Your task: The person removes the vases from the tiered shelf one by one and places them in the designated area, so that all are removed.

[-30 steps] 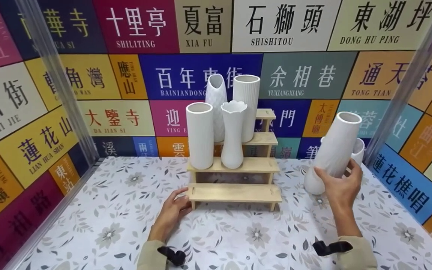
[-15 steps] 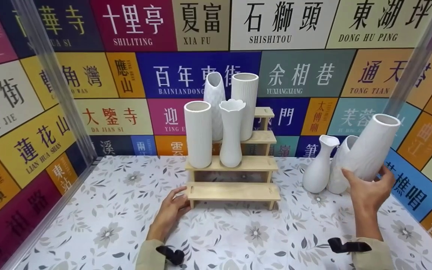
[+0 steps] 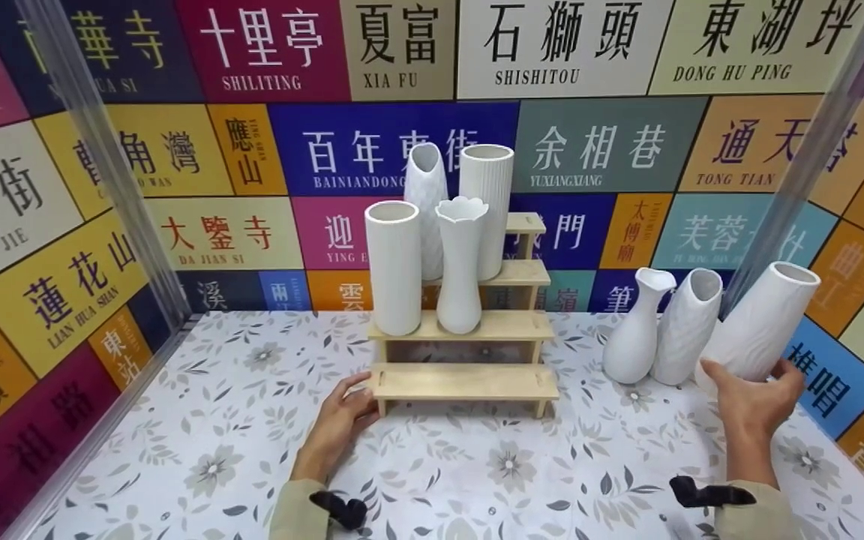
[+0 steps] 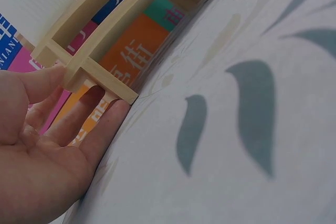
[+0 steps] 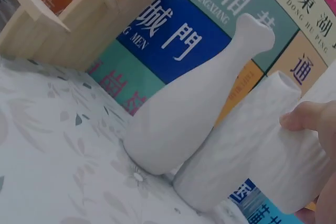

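My right hand (image 3: 758, 401) grips a tapered white vase (image 3: 769, 322) low on its body, thumb on the near left side. That vase leans right, close over the cloth beside two other white vases. One is a slim-necked bottle vase (image 5: 184, 98); the other is a dimpled vase (image 5: 236, 145) with a slanted mouth. At the left end of a stepped wooden stand (image 3: 469, 382), my left hand (image 3: 338, 420) holds the lowest step. In the left wrist view its thumb (image 4: 44, 82) lies at the step's corner, with fingers around the leg.
On the stand's steps are a smooth cylinder vase (image 3: 393, 270), a scalloped-rim vase (image 3: 460, 270), a ribbed vase (image 3: 488, 210) and a slant-mouthed vase (image 3: 426, 210). Flower-patterned cloth (image 3: 402, 480) covers the table. Colourful sign-printed panels (image 3: 394, 142) rise behind and at both sides.
My right hand has carried the tapered vase rightward and then lower, past the dimpled vase, bringing the bottle vase and dimpled vase into view. My left hand stays at the stand.
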The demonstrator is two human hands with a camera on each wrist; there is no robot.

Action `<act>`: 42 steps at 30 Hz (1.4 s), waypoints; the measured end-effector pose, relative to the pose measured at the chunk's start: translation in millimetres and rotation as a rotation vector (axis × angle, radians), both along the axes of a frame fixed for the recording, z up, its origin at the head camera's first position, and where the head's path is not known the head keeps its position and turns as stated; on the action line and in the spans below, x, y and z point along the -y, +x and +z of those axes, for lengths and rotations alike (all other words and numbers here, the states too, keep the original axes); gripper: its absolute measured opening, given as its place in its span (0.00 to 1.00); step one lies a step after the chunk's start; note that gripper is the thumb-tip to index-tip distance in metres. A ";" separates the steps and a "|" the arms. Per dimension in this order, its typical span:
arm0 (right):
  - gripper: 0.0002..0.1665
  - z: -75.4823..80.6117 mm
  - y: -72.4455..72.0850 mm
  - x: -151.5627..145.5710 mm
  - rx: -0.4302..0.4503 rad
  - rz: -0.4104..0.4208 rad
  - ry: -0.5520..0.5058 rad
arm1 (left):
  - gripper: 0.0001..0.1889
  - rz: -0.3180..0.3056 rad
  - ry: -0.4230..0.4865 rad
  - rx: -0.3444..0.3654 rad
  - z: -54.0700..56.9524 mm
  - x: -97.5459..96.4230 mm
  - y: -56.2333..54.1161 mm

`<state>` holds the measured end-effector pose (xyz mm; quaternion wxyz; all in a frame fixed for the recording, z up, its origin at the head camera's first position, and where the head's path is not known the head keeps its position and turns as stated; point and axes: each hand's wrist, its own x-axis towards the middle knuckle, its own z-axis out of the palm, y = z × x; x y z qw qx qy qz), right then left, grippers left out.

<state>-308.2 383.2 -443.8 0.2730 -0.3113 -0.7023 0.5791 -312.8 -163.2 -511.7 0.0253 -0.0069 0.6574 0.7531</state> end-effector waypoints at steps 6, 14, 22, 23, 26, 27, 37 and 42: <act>0.58 -14.8 -6.4 -3.4 0.053 0.004 0.043 | 0.24 -0.003 -0.025 0.004 0.1 0.8 0.1; 0.60 -27.9 -11.4 -8.4 0.106 0.032 0.063 | 0.25 -0.006 -0.013 -0.009 1.4 0.8 0.6; 0.59 -35.6 -16.7 -12.1 0.150 0.031 0.062 | 0.24 0.009 -0.020 0.006 1.1 0.2 -0.4; 0.59 -36.1 -17.0 -12.5 0.154 0.031 0.055 | 0.24 0.010 -0.020 0.006 0.9 0.3 -0.4; 0.60 -37.2 -17.6 -13.5 0.163 0.035 0.026 | 0.24 0.009 -0.013 0.002 -0.1 0.6 -0.5; 0.60 -37.7 -17.7 -13.5 0.164 0.038 0.015 | 0.24 0.008 -0.012 0.000 -0.3 0.7 -0.4; 0.60 -42.4 -19.2 -13.0 0.129 0.038 0.016 | 0.24 0.005 -0.019 -0.015 1.0 0.4 0.8; 0.62 -43.4 -19.5 -16.3 0.128 0.061 -0.016 | 0.24 0.012 -0.018 -0.012 0.5 -0.5 1.3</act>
